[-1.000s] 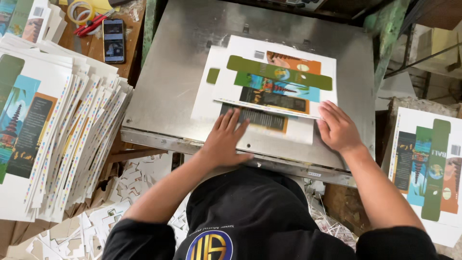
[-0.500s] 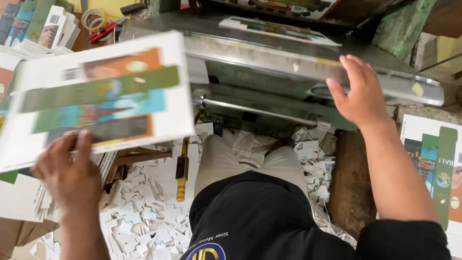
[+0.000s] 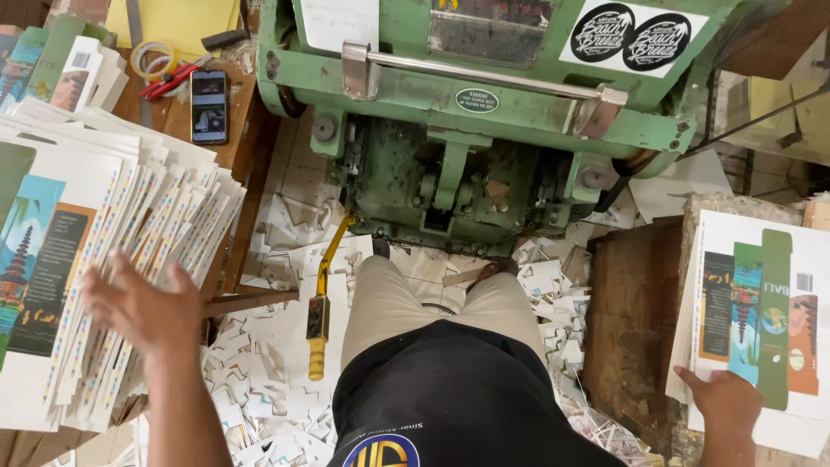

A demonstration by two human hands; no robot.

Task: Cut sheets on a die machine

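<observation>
Right hand [image 3: 724, 399] rests at the near edge of the printed sheet stack [image 3: 761, 320] on the right worktop, fingers flat on the top sheet; can't tell if anything is gripped. Left hand [image 3: 143, 307] hangs open above the fanned sheet pile [image 3: 104, 259] on the left worktop, fingers spread, holding nothing. Paper offcuts [image 3: 277, 346] litter the floor around a yellow-handled lever [image 3: 318, 324]. Farther off: phone [image 3: 208, 105], green press [image 3: 484, 112].
</observation>
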